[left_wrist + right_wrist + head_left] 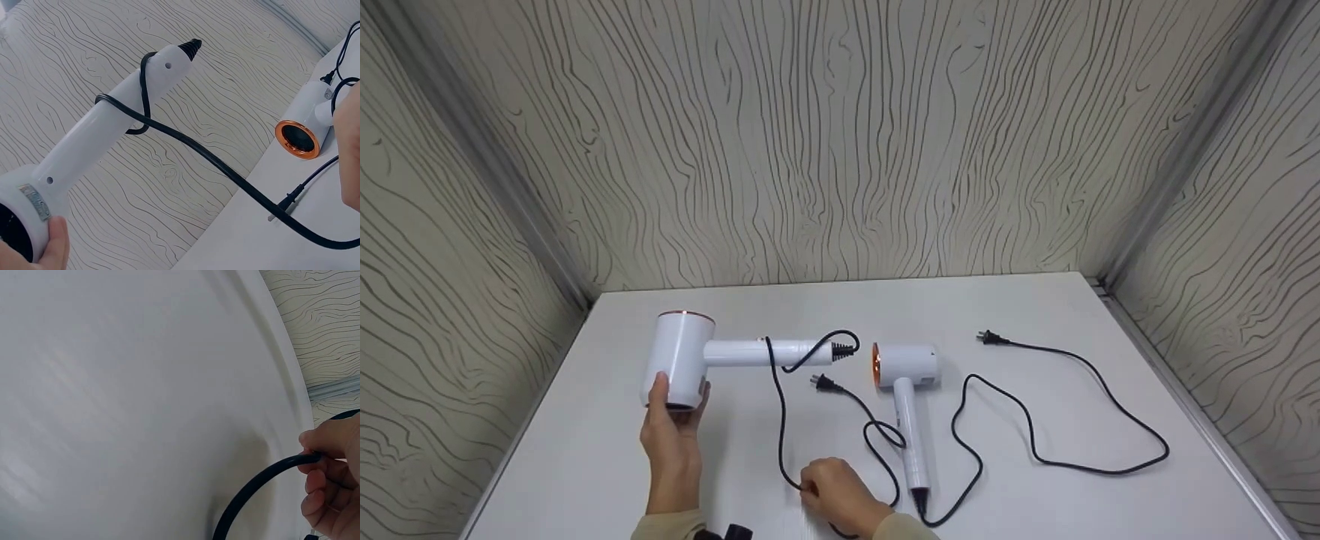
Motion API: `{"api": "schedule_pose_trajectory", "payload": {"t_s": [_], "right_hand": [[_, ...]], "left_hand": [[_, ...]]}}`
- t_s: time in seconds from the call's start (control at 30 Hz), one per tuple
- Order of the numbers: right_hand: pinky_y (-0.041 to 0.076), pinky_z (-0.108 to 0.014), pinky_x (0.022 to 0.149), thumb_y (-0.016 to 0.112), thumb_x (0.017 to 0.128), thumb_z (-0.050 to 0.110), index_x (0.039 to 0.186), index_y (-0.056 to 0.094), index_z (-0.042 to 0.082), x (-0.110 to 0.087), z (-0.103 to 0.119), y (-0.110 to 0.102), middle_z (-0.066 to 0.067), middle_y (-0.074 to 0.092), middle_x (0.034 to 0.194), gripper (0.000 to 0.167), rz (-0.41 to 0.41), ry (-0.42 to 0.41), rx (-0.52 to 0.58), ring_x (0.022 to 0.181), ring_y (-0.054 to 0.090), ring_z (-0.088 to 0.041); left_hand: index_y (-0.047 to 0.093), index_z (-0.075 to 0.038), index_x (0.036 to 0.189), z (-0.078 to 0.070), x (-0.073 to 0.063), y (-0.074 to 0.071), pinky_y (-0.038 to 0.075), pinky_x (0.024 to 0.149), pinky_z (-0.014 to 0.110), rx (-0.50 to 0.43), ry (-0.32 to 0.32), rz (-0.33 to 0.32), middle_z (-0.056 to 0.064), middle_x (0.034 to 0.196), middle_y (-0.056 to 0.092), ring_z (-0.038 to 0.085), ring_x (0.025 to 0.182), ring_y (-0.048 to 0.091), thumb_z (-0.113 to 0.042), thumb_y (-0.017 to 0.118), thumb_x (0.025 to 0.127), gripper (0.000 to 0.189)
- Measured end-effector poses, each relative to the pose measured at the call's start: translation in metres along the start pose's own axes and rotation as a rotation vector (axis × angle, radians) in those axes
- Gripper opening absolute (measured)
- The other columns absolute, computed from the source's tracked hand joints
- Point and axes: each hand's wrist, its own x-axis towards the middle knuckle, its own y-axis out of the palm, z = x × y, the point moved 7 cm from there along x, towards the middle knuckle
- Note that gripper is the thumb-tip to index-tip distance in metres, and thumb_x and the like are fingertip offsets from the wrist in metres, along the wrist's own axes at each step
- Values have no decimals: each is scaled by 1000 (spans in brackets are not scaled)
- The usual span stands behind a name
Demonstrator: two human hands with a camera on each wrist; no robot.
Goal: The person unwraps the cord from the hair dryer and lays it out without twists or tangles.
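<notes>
My left hand (671, 439) grips the wide barrel of a white hair dryer (681, 352), whose handle points right. A black cord (191, 143) loops around that handle near its tip and runs down to my right hand (840, 491). In the right wrist view, the thumb and forefinger pinch the cord (264, 475) while the other fingers curl below. The cord's plug (826, 383) lies on the table between the two dryers. A second white hair dryer (909, 365) with an orange-rimmed end lies to the right, its handle towards me.
The second dryer's cord (1031, 427) winds across the right side of the white table (585, 480), ending in a plug (994, 337) near the back. Wood-patterned panels (840, 150) stand behind and at both sides. A small black object (738, 532) shows at the bottom edge.
</notes>
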Motion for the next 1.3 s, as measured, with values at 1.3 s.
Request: {"api": "schedule_pose_trajectory", "payload": {"t_s": [1.3], "right_hand": [[47,-10,59,70,85,11,82,74,5,5,-9,-30,-6,73,76,8,-134,33,312,64,51,8]], "left_hand": [[19,-18,150,7,-1,-1,51,101,22,41,-17,-4,-10,126,38,8,118,49,-55,45,96,70]]}}
